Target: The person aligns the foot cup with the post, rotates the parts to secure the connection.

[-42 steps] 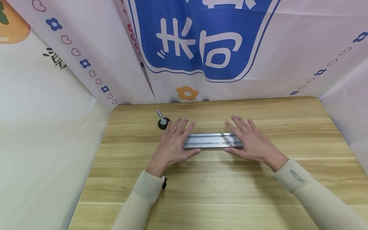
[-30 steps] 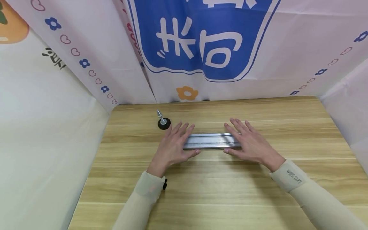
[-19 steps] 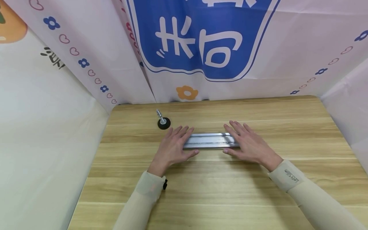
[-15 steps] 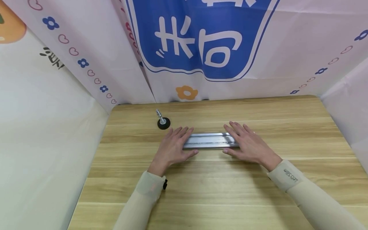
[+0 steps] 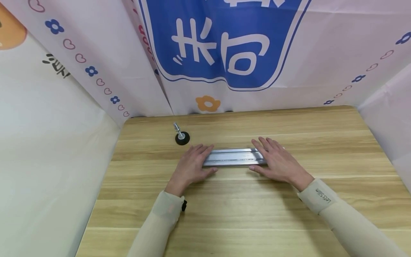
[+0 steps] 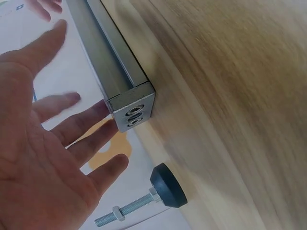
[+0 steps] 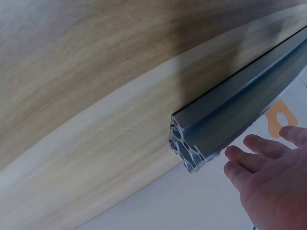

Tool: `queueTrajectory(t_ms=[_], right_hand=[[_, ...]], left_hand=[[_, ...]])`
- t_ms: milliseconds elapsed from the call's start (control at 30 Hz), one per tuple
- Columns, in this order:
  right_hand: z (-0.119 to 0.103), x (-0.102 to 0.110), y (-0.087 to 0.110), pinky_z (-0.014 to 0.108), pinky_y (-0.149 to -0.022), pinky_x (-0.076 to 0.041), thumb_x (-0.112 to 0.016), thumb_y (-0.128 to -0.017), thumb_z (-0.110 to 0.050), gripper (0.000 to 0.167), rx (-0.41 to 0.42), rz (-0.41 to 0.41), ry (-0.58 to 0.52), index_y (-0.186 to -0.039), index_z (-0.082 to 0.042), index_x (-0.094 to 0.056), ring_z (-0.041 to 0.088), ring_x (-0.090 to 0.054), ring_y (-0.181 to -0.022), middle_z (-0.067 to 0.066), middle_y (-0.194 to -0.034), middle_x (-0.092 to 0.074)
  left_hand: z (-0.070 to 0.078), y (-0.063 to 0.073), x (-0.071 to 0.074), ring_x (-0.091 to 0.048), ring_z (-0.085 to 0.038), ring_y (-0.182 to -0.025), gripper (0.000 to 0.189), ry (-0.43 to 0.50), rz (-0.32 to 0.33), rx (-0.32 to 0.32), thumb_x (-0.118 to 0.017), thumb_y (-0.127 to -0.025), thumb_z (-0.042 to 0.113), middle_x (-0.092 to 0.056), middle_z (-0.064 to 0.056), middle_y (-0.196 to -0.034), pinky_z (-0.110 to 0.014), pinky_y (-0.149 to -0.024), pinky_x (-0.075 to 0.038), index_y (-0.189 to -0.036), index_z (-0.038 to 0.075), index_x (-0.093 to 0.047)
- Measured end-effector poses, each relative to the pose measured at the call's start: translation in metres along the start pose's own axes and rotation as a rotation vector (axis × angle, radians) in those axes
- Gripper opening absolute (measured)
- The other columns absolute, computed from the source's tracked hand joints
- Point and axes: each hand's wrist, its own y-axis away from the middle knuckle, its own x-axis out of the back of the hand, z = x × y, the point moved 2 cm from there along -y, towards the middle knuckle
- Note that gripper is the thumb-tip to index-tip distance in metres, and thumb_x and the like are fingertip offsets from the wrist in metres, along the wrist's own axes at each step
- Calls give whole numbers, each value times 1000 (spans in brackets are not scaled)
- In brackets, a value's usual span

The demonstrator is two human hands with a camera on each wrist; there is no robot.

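A silver aluminium extrusion profile (image 5: 236, 157) lies lengthwise across the wooden table. Over its left end is my left hand (image 5: 191, 167), fingers spread and thumb on the near side. In the left wrist view, an end plate with bolts (image 6: 134, 112) caps that end, and two fingertips come right to its edge. My right hand (image 5: 278, 161) hovers by the opposite end, fingers extended and thumb near the front edge. The right wrist view shows the profile's open hollow end (image 7: 184, 146), with the fingers beside it. Beyond my left hand stands a levelling foot (image 5: 182, 137), black-based with a threaded stud.
The wooden table (image 5: 244, 214) has rounded far corners. A white printed cloth (image 5: 308, 71) with a blue panel hangs behind it, and white sheeting (image 5: 48, 142) closes the left side.
Both hands have drawn slightly back towards the person over the profile, the left fingers moving clear of the levelling foot. The profile and the foot stay in place.
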Motion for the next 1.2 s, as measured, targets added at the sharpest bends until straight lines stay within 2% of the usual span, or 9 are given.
queueTrajectory(t_ms=[333,700,1200], right_hand=[[2,-5,-2,66,-127,-31,-61,-97,-66,94,-13,12,11,-166,-10,-30,50,-37,-152,27,-168,-33],[9,-10,-1,64,-127,-30,-61,-99,-63,92,-26,1,5,-165,-5,-31,49,-37,-153,30,-167,-34],[11,-12,0,65,-127,-31,-59,-100,-63,91,-42,-2,-13,-165,-5,-32,51,-37,-152,30,-168,-32]], left_hand=[[-2,-4,-2,-51,-31,-147,80,34,-26,49,-85,-89,33,-53,-14,-158,-50,-123,-44,-156,8,-49],[0,-14,-5,-56,-29,-139,76,27,-68,69,-89,-85,24,-57,-13,-152,-47,-117,-51,-151,7,-55],[-3,-14,-6,-62,-29,-132,71,62,-18,33,-91,-82,17,-62,-15,-145,-45,-115,-53,-145,4,-61]])
